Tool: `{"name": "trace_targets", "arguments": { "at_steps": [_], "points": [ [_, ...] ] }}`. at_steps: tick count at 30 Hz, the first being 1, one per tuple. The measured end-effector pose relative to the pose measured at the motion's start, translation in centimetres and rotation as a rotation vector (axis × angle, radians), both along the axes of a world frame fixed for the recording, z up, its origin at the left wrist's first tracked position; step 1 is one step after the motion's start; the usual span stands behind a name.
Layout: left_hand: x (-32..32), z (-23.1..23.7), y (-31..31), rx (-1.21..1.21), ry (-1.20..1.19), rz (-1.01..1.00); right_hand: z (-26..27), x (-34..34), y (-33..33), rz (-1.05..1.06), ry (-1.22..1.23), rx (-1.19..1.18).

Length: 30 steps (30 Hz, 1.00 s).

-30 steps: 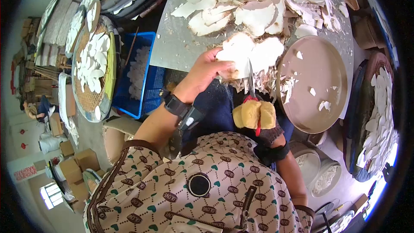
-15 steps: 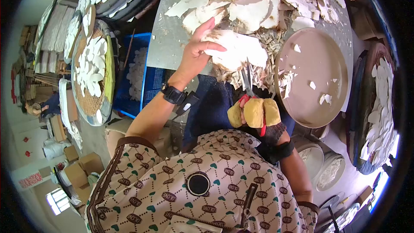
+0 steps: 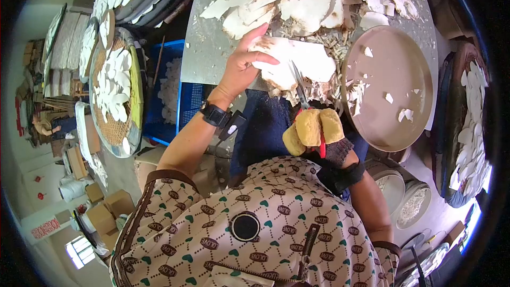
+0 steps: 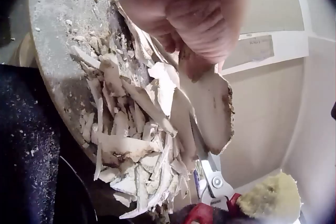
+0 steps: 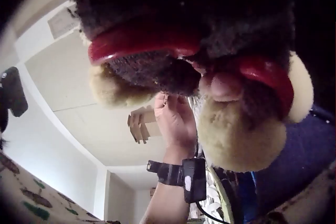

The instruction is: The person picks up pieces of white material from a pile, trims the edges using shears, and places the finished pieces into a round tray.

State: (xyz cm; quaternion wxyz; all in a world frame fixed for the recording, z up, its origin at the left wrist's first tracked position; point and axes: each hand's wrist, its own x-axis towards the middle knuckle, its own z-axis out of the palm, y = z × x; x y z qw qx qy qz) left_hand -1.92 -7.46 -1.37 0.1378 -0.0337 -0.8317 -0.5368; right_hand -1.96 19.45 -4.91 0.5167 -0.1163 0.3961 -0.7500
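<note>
My left hand [image 3: 240, 69] pinches a thin white slice [image 3: 311, 59] with a rough brown edge. My right hand [image 3: 336, 152], in a dark glove with yellow foam pads [image 3: 308, 127], grips red-handled scissors [image 3: 302, 95]. In the head view, their blades overlap the slice's near part. The left wrist view shows the scissors [image 4: 216, 183] at the lower edge of the slice [image 4: 210, 111], beside a heap of pale trimmings [image 4: 142, 150]. Red handle loops [image 5: 142, 43] fill the right wrist view, with a bare fingertip [image 5: 226, 85] between them.
A large pile of white slices [image 3: 308, 2] covers the back of the metal table [image 3: 204, 58]. Right of the hands stands a round brown tray [image 3: 393, 122] with a few chips. A blue crate [image 3: 191, 103] and a woven tray of slices [image 3: 109, 125] are at the left.
My left hand has shifted left and turned, tilting the slice, and its fingers now spread more. The scissors first drew back from the slice, then their blades moved leftward over its near part.
</note>
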Motion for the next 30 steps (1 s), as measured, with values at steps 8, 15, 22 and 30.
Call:
{"name": "trace_targets", "arguments": {
  "at_steps": [8,15,22,30],
  "points": [
    [0.6,0.4,0.9,0.036,-0.043,0.165,-2.1,0.9,-0.4,-0.079,-0.447,-0.281],
    [3.2,3.0,3.5,0.537,-0.37,0.319,-2.5,0.9,0.2,-0.16,-0.016,-0.037],
    [5.1,3.0,6.6,0.606,-0.443,0.252,-4.6,1.6,0.7,-0.19,0.04,0.105],
    [5.6,2.7,8.2,0.653,-0.521,0.171,-2.3,1.0,0.8,-0.1,0.356,0.071]
  ]
}}
